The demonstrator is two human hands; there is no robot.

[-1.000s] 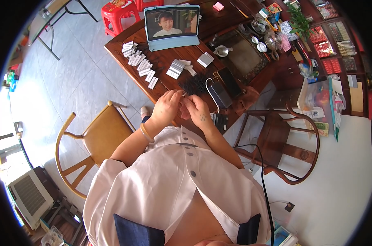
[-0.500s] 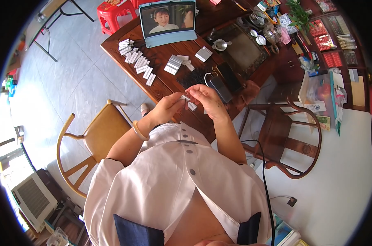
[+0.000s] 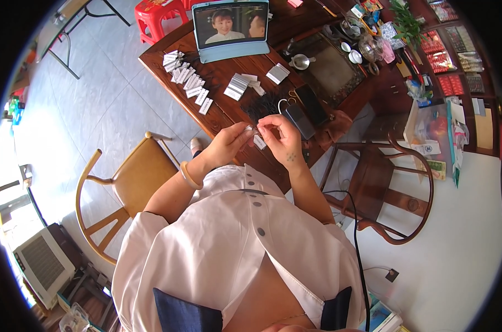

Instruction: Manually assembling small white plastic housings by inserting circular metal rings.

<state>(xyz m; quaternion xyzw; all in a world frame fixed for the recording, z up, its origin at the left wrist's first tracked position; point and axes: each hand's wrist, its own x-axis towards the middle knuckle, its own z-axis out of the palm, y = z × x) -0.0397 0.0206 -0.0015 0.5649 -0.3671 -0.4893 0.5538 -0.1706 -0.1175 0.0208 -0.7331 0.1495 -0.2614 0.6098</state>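
Note:
My left hand, with a pale bangle at its wrist, pinches a small white tag over the table's near edge. Close beside it, my right hand has thumb and forefinger pinched together; what they hold is too small to make out. Below the fingertips lies another white tag. A heap of thin black strings is just beyond my hands. Farther off are flat stacks of white and grey tags and a smaller stack. Several tags with black strings lie overlapping in a row at the left.
A tablet in a light-blue case stands at the back of the wooden table. A dark power bank and a black phone lie right of the strings. Farther right is a tea tray. Chairs flank me.
My right hand's fingers have drawn into a tighter pinch and its wrist has turned slightly. The left hand still pinches the tag. The whole view has shifted a little.

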